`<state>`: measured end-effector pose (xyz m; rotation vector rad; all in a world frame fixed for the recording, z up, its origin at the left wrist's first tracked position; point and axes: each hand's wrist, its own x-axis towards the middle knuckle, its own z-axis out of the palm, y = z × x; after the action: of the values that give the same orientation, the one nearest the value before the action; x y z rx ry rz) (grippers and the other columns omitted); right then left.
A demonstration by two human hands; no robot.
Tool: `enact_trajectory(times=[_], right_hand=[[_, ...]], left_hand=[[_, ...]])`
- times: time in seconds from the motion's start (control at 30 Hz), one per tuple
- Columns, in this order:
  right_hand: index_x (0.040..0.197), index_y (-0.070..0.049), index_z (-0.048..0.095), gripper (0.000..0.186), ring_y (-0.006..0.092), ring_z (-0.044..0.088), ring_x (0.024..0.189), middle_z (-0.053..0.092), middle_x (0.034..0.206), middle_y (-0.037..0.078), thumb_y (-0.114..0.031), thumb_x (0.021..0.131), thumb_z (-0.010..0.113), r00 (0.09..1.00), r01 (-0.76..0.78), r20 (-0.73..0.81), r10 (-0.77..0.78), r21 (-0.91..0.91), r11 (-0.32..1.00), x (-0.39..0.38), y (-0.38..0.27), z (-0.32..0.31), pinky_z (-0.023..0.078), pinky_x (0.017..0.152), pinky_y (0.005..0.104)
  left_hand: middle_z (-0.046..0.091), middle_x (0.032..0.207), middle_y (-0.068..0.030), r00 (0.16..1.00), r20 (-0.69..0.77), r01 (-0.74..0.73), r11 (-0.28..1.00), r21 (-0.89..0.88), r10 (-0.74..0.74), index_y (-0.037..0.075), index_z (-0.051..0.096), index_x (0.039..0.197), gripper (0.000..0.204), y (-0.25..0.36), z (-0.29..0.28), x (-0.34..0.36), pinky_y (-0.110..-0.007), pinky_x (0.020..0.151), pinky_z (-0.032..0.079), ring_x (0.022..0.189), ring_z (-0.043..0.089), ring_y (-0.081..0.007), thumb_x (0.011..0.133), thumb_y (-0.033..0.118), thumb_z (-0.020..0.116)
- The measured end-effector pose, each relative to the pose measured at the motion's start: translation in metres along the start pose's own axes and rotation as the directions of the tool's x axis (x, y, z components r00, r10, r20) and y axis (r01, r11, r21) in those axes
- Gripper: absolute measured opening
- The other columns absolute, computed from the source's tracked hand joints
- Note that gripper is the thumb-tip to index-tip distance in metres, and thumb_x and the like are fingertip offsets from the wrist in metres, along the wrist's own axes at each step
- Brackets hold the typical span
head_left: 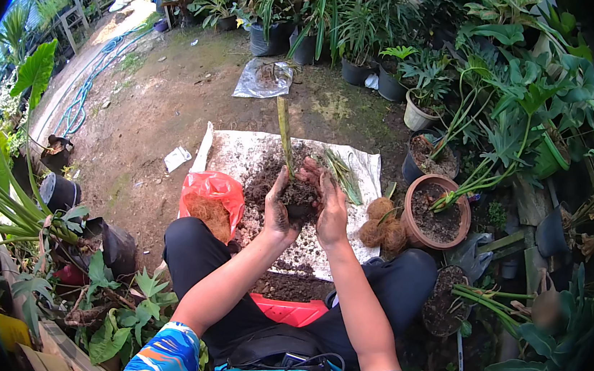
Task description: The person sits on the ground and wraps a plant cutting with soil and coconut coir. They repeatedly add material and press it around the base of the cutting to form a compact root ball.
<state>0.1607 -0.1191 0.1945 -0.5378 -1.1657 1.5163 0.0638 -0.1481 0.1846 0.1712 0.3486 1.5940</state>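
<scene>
The left hand [278, 209] and right hand [332, 211] form a cupped grip, palms facing, closed around a dark clump [301, 196] of soil above the middle of the sheet [362, 163]; whether a bag or small pot wraps its underside, I cannot tell. A bare stem [284, 132] rises from the clump, leaning a little left, and the hold from both sides seems meant to keep loose soil packed about its foot. The pale sheet probably lies there to catch crumbs, for it is strewn with them. Everything sits within easy reach: the red bag [209, 182] with brown fibre [210, 215] on the left, cut leaves [345, 175] just beyond the right hand, brown husks [381, 224] at the sheet's right edge, and a red tray [289, 311] near, between the legs. The knees hem in the near side, while the husks and a terracotta pot [463, 219] crowd the right. Farther off, a clear bag [264, 81] lies on the ground before the potted plants [269, 38], and a blue hose [75, 115] trails far left.
</scene>
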Motion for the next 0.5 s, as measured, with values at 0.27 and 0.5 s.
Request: enact_trajectory(times=[0.27, 0.5], right_hand=[[0.126, 0.001, 0.057, 0.033, 0.0191, 0.058, 0.111, 0.063, 0.119, 0.012, -0.021, 0.103, 0.048, 0.989, 0.146, 0.059, -0.134, -0.375, 0.916, -0.008, 0.023, 0.003, 0.044, 0.098, 0.0316], [0.119, 0.001, 0.061, 0.029, 0.0232, 0.06, 0.111, 0.065, 0.114, 0.014, -0.019, 0.099, 0.053, 0.992, 0.125, 0.042, -0.118, -0.277, 0.953, -0.004, 0.003, 0.006, 0.045, 0.097, 0.0343]], left_hand=[[0.069, 0.098, -0.0058, 0.976, -0.068, -0.196, 0.971, 0.138, 0.207, 0.007, 0.065, 0.106, 0.022, -0.008, -0.017, 0.01, -0.031, 0.079, 0.053, 0.088, 0.066, -0.0175, 0.098, 0.025, 0.057], [0.069, 0.1, -0.0068, 0.981, 0.02, -0.194, 0.969, 0.153, 0.193, 0.005, 0.064, 0.107, 0.026, -0.002, -0.007, 0.004, -0.031, 0.081, 0.054, 0.089, 0.067, -0.018, 0.098, 0.028, 0.056]])
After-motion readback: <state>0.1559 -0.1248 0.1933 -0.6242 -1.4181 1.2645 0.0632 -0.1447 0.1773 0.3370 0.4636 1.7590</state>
